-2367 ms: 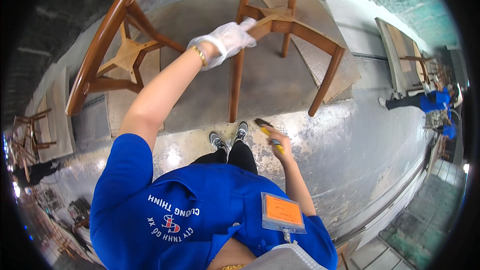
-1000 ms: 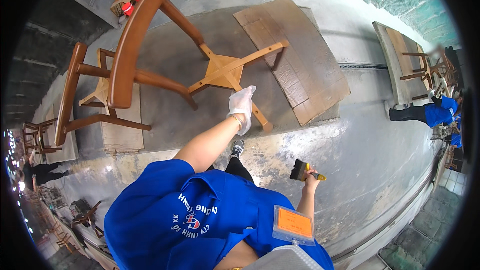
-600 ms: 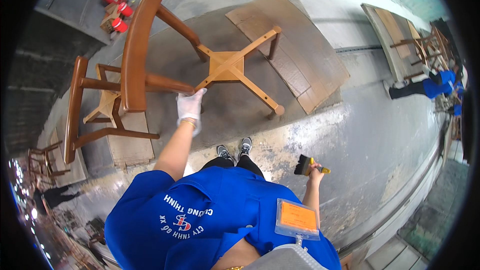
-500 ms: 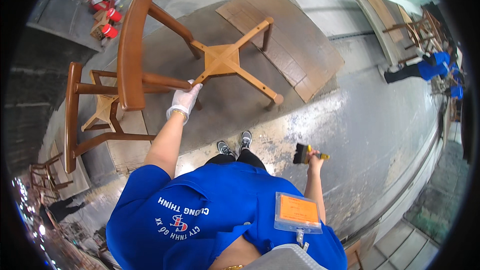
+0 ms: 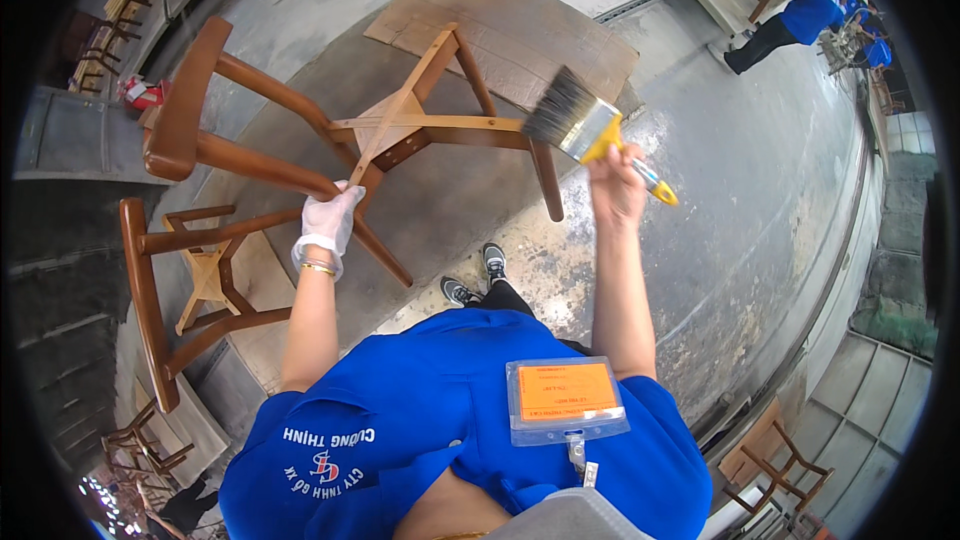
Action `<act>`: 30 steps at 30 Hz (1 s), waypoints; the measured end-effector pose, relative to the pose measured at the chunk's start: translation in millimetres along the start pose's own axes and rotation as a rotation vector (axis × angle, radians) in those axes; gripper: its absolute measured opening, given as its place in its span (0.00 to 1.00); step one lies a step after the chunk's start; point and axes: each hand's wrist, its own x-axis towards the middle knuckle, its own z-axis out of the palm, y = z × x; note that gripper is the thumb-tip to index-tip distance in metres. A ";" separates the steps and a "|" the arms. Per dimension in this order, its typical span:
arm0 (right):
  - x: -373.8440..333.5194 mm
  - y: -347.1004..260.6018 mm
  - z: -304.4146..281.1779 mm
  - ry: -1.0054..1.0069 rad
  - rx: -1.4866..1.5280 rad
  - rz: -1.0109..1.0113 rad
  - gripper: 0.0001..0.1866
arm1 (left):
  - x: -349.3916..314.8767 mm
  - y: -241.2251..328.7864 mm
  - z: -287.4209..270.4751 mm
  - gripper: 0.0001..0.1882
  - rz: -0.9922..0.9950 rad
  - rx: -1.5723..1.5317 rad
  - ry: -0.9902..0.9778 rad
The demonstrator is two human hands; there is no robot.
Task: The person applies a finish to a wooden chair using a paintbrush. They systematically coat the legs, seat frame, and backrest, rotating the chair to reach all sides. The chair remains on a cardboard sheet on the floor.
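Note:
My left hand, in a thin white glove, is closed around the brown wooden chair frame near the joint of its arm and leg. This frame has a curved back rail, legs and a lighter cross-shaped seat support, with no seat on it. My bare right hand grips a wide paintbrush by its yellow and grey handle. The dark bristles point up and left, close to the frame's right leg; whether they touch it I cannot tell.
A second chair frame stands at the left. Flattened cardboard lies on the floor beyond. A co-worker in blue is at the far right near more chairs. Another chair is at the lower right.
My right hand has raised the paintbrush from low by my side up toward the chair frame. The frame has tilted and shifted left and down in view, still in my left hand.

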 end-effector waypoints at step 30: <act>9.3 146.6 -43.0 1.054 -0.280 -0.209 0.10 | 109.9 44.0 -19.0 0.25 0.111 0.103 -0.183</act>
